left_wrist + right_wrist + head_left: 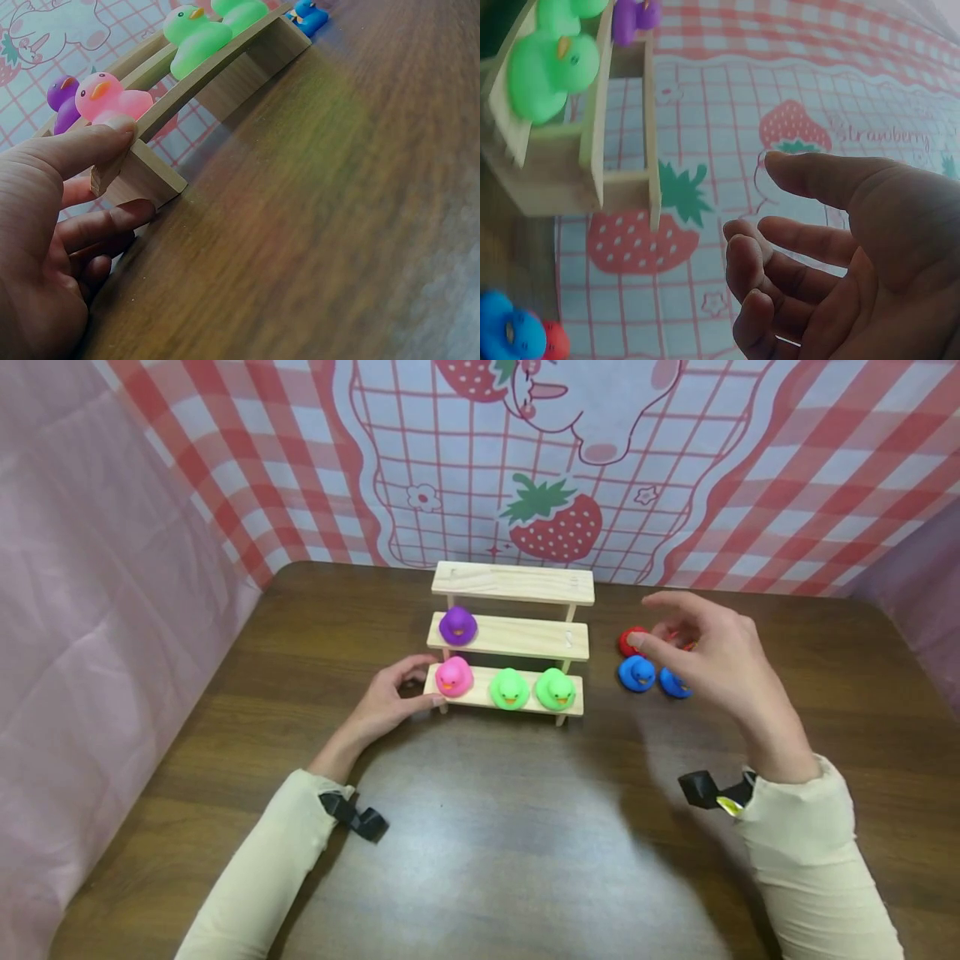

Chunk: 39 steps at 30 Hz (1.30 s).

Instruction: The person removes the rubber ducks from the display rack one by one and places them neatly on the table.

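Observation:
A three-step wooden shelf (513, 582) stands on the table. My left hand (389, 697) holds its lowest step at the left end, the thumb on the edge and other fingers round the end. Beside that thumb sits a pink rubber duck (453, 677); two green rubber ducks (196, 45) share the same step. On the middle step, at the left, is a purple rubber duck (457, 626). My right hand (716, 656), holding nothing, hovers with loosely bent fingers over blue rubber ducks (637, 673) and red rubber ducks (632, 642), partly hiding them.
Brown wooden table (480, 827) surrounds the shelf. Behind it hangs a checked cloth (300, 468) with strawberry prints. A pink curtain (112, 610) borders the left side. Each wrist carries a black strap-on camera (352, 817).

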Motion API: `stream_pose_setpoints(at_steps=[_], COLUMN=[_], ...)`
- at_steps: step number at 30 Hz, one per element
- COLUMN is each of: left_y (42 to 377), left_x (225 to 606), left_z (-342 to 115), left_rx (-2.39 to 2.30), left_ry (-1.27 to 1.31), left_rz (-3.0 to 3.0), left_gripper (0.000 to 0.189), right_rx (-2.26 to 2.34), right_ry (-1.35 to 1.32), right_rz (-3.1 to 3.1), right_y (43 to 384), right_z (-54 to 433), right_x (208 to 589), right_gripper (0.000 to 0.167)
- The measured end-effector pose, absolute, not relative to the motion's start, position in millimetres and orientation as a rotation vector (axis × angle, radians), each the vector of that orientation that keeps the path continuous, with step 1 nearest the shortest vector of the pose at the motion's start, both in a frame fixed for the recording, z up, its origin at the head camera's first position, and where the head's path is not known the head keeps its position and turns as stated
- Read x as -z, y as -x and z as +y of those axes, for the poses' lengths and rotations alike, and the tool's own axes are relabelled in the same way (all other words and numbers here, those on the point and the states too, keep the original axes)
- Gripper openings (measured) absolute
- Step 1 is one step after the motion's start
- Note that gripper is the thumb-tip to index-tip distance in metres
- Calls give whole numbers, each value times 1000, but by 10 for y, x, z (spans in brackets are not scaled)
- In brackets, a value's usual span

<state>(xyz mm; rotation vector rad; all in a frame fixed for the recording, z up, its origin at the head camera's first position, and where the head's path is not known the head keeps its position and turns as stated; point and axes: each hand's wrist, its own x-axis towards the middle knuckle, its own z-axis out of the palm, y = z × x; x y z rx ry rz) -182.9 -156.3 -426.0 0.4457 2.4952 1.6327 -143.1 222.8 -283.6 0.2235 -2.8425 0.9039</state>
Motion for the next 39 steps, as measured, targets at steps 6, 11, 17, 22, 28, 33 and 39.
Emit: stream_pose_setpoints(at_steps=[6, 11, 17, 22, 28, 33, 39], left_y=[1831, 1833, 1823, 1817, 1822, 1826, 1830], left_x=[4245, 4251, 4257, 4258, 4249, 4247, 4259], left_z=[-1552, -1557, -1565, -1567, -1561, -1563, -1568], left_rx=[-1641, -1633, -1638, -1647, -1655, -1651, -1639], left_ry=[-441, -450, -454, -457, -450, -451, -451], left_rz=[2488, 2493, 2491, 2488, 2483, 2486, 2491], left_gripper=[61, 61, 60, 60, 61, 61, 60], right_rx=[-917, -956, -1004, -1043, -1064, -1084, -1093], right_ry=[-288, -328, -419, -445, -447, -474, -523], right_rz=[-2811, -2817, -2804, -2797, -2834, -2866, -2878], right_y=[1459, 1487, 1537, 1585, 1672, 1717, 1766], right_z=[2007, 1868, 1710, 1549, 1367, 1224, 1100], right_x=[2779, 2752, 2733, 2725, 2740, 2761, 2796], right_gripper=[47, 48, 48, 44, 46, 49, 49])
